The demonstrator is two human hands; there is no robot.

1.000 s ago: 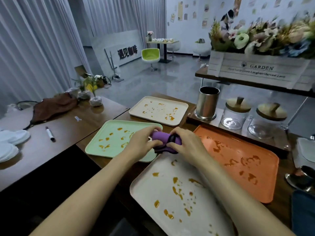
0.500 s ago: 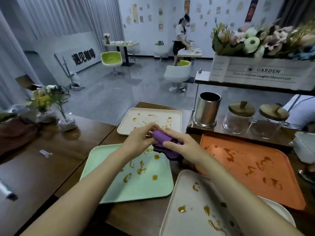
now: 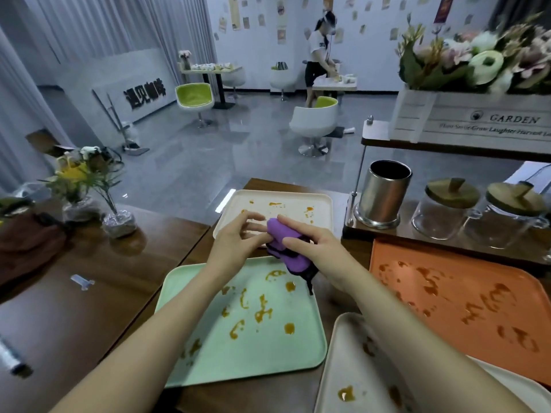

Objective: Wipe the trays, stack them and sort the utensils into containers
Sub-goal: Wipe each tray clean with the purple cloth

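A purple cloth (image 3: 286,251) with a dark edge hangs between both hands, above the far edge of the green tray (image 3: 208,359). My right hand (image 3: 316,248) grips it, fingers curled over the top. My left hand (image 3: 238,242) pinches its left end with the fingertips. The green tray is smeared with orange sauce. A cream tray (image 3: 286,204) lies beyond the hands, an orange tray (image 3: 417,263) to the right and another cream tray (image 3: 343,377) at the near right, all stained.
On a raised shelf at the right stand a steel canister (image 3: 383,195) and two lidded glass jars (image 3: 447,210). A flower box (image 3: 477,114) sits above them. Small flower vases (image 3: 116,216) stand on the left table, with a marker (image 3: 12,360) near its front edge.
The view has swung left and up, so the green tray now lies under my forearms. Both hands have lifted the cloth and worked it; my left fingers have loosened to a fingertip pinch.
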